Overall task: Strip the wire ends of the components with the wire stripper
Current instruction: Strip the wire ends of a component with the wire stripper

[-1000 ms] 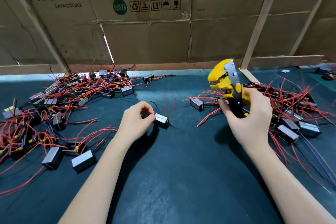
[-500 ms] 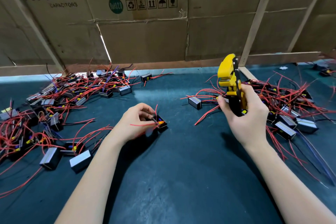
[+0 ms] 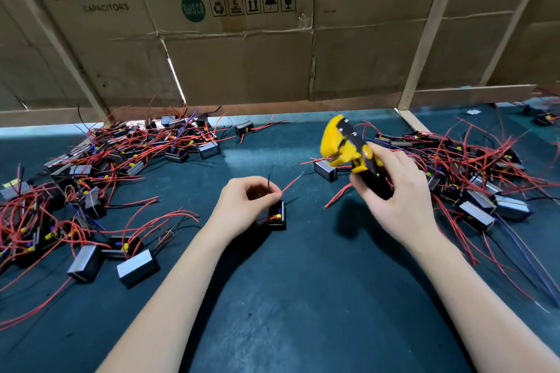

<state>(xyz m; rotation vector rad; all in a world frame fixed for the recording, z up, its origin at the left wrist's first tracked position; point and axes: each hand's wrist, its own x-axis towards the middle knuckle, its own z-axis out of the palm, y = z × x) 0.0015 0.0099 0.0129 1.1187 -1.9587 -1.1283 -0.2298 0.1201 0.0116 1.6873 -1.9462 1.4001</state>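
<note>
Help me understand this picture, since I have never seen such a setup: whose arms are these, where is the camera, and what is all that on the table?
There is no machine here. A camera worn on a person's head looks down at their own bare arms. The left hand pinches the wires of a small black component resting on the dark green table. The right hand grips a yellow and black wire stripper, held off the table. Piles of similar components with red wires lie left and right. Cardboard stands behind.

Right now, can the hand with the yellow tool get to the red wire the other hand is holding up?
Probably yes. Only bare mat lies between the wire stripper in the right hand and the red wire.
</note>
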